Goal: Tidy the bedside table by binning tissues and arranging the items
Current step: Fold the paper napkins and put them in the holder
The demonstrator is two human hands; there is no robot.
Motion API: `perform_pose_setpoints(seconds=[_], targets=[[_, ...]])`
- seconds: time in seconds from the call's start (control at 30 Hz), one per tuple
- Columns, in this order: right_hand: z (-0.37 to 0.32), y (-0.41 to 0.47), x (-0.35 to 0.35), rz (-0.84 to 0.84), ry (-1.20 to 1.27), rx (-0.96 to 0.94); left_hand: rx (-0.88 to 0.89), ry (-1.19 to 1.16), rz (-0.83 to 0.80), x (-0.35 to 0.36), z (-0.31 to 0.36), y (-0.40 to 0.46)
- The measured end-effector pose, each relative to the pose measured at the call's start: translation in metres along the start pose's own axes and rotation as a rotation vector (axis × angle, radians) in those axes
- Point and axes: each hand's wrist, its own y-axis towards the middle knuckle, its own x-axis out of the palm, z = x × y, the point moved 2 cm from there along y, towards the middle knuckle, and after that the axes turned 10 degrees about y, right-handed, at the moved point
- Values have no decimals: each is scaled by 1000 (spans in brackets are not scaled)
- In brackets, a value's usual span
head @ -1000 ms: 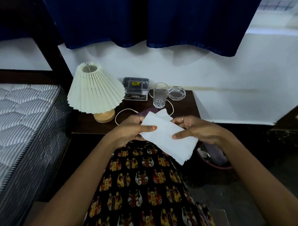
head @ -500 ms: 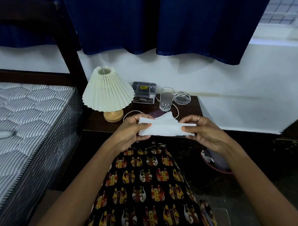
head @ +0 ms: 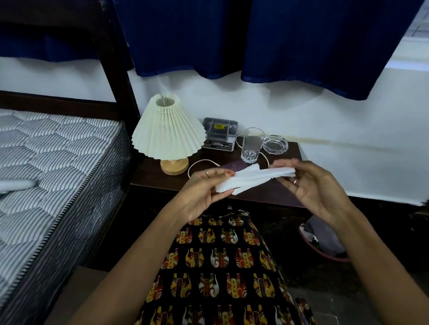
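- Bed (head: 50,161) fills the 9 o'clock side, its striped mattress bare save for a pale, blurred thing near its left edge.
- Pleated lamp (head: 167,131) stands at the counter's (head: 157,178) left end, around 11 o'clock from the hands.
- Left hand (head: 203,188) pinches the lower-left end of the folded white tissue (head: 251,179) between thumb and fingers.
- Grey box (head: 219,133), drinking glass (head: 251,145) and glass ashtray (head: 275,143) sit in a row at the counter's back edge, at 12 o'clock.
- Right hand (head: 314,187) pinches the tissue's upper-right end; the tissue hangs in the air above the counter's front.
- Bin (head: 325,241) sits on the floor at 4 o'clock, partly hidden by the right forearm.
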Motion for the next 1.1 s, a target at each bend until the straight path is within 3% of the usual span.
perform_pose_setpoints(seconds=[0.3, 0.47, 0.67, 0.87, 1.1], targets=[[41, 35, 25, 124, -30, 84, 98, -67, 127, -8, -16, 28], [48, 79, 29, 212, -205, -11, 114, -88, 212, -21, -30, 51], [4, 171, 37, 353, -521, -215, 16, -44, 392, -44, -55, 77], [-17, 261, 36, 429, -558, -348, -12, -34, 385, -54, -74, 94], [-4, 313, 18, 493, -592, -319, -13, 30, 353, -59, -78, 104]])
